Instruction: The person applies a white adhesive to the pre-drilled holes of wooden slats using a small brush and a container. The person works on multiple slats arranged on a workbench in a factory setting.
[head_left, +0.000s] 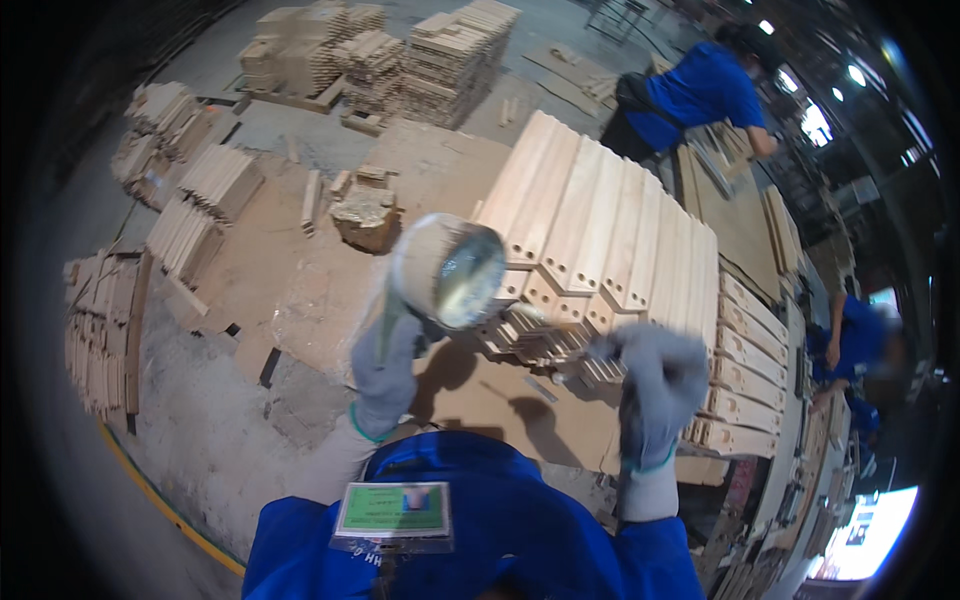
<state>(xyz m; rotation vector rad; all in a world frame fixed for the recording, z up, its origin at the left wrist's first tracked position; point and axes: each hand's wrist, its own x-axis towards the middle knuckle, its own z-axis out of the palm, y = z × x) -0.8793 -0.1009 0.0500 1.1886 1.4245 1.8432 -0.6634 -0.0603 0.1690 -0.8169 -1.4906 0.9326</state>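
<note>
**Gloved hands at a stack of drilled boards, tub held over its near end**

Far left: loose piles of short wood pieces (100, 330) lie on the concrete floor (200, 430), with a yellow line curving along its lower edge. Further piles of slats (205, 200) sit above them on cardboard sheets (290, 260). Stacked timber (440, 55) stands at the top of the view.

Left hand (385, 370): in a grey glove, raised, fingers closed around the lower edge of a round tub (448, 272). The tub is tilted, its open mouth facing right and towards the camera; a pale, glossy content shows inside. It sits just over the near left corner of the boards.

Centre: a stack of light boards (610, 230) with rows of drilled holes along their edges lies on a table (520, 410); the boards' near ends are notched and stepped.

Right hand (655, 385): grey glove, curled shut at the near ends of the boards. The view is blurred, so I cannot tell what it grips, if anything.

Bottom: the person's blue jacket with a green badge (392, 512).

Right: more drilled boards (745, 370) stacked on edge. One person in blue (695, 95) bends over a bench at the top; another in blue (855, 340) stands at the right edge.
</note>
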